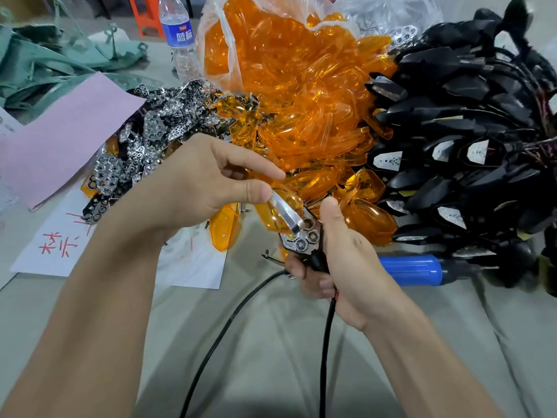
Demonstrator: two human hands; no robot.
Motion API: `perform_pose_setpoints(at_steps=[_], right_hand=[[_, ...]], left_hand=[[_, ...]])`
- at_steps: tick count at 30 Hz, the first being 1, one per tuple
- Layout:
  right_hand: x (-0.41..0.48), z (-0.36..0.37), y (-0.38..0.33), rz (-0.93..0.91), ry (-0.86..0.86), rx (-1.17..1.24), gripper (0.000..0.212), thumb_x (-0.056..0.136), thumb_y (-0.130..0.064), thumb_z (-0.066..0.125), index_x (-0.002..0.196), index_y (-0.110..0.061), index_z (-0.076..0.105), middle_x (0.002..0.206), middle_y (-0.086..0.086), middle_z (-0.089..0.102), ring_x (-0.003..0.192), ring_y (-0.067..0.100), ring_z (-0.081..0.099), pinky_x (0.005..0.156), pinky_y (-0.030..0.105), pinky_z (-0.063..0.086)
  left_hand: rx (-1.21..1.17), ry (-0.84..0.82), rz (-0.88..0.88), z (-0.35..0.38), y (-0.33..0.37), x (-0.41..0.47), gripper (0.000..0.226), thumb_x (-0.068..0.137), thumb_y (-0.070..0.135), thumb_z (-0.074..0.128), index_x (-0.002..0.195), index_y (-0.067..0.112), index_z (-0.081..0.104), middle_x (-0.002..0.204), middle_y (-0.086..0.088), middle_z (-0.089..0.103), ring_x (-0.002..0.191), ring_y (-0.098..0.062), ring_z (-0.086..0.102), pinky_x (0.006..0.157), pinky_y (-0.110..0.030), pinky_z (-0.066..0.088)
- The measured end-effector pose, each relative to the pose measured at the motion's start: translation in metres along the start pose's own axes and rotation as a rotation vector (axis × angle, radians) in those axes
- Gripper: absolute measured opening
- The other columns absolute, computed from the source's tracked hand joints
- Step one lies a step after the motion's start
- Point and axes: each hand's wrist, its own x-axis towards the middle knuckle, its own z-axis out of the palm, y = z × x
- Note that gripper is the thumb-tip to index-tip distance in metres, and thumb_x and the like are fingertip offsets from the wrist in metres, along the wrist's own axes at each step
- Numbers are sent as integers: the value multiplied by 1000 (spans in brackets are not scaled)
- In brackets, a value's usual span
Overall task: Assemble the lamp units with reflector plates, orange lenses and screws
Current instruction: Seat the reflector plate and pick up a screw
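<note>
Orange lens [278,217] held against lamp unit [316,260].
Left hand [211,179] grip pinches the lens; right hand [346,260] grip clasps the unit, reflector plate [301,241] seated. Risk: the tilted lens may seat crooked and dislodge the plate.

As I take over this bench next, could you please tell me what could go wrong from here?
The left hand pinches the orange lens by one end, tilted over the reflector plate, so it may seat crooked. Both hands are busy, and the blue screwdriver lies off to the side; reaching for it could loosen the grip of the right hand on the lamp unit.
</note>
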Motion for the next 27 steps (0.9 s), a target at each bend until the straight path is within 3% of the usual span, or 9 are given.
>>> perform_pose_setpoints(at_steps=[3, 5, 8, 10, 13, 15, 17, 22, 27], right_hand=[[1, 2, 1, 29, 35, 25, 75, 100, -68, 26, 106, -2, 62, 59, 11, 53, 39, 11, 24, 45, 24, 15], [2, 3, 2, 41, 38, 43, 75, 100, -69, 25, 102, -4, 63, 59, 12, 53, 40, 11, 24, 47, 27, 13], [1, 2, 3, 45, 11, 90, 80, 96, -74, 24, 99, -5, 64, 61, 13, 52, 39, 10, 25, 44, 24, 15], [1, 1, 3, 37, -10, 98, 86, 92, -77, 26, 100, 0, 63, 62, 14, 52, 39, 10, 26, 44, 24, 17], [1, 1, 3, 29, -14, 81, 96, 91, -77, 25, 107, 12, 56, 61, 14, 53, 40, 11, 25, 46, 26, 16], [0, 2, 3, 30, -17, 75, 88, 92, -77, 25, 101, 4, 58, 61, 14, 52, 41, 12, 25, 46, 25, 16], [-1, 3, 4, 34, -28, 62, 82, 93, -76, 24, 101, -3, 60, 61, 13, 52, 42, 12, 24, 45, 25, 16], [-2, 7, 4, 44, -12, 66, 79, 94, -75, 27, 102, -4, 61, 61, 13, 51, 42, 12, 23, 46, 26, 15], [-1, 8, 3, 52, 36, 49, 71, 98, -71, 29, 97, -7, 58, 61, 13, 52, 40, 12, 23, 46, 26, 16]], left_hand=[[-146, -1, 74, -2, -3, -2, 22, 74, 28, 82, 96, 33, 84, 76, 6, 76, 67, -3, 64, 61, -11, 48], [-241, -51, 95, -2, -2, -6, 25, 76, 36, 85, 98, 27, 84, 77, 4, 76, 68, -1, 65, 63, -10, 50], [-157, -83, 64, 7, -1, -6, 30, 70, 38, 93, 96, 27, 84, 81, -8, 78, 71, -15, 67, 63, -20, 54], [-77, -43, 49, 16, -3, -3, 30, 67, 37, 93, 94, 27, 85, 70, -21, 69, 60, -23, 52, 52, -25, 40], [-55, 2, 77, 21, -4, -3, 33, 66, 53, 90, 92, 33, 85, 58, -17, 52, 57, -31, 34, 51, -32, 26], [5, 0, 99, 21, -3, -4, 35, 65, 63, 87, 92, 42, 83, 72, -16, 66, 68, -37, 47, 57, -42, 36], [23, -3, 112, 21, -2, -3, 30, 69, 55, 86, 95, 40, 83, 87, -2, 77, 84, -28, 64, 73, -46, 48], [42, 5, 45, 23, -7, -1, 23, 72, 37, 87, 94, 31, 84, 94, -1, 79, 93, -22, 71, 87, -52, 53], [10, 5, -10, 20, -11, -4, 26, 70, 36, 87, 95, 33, 84, 101, 10, 80, 105, -9, 74, 96, -38, 59]])
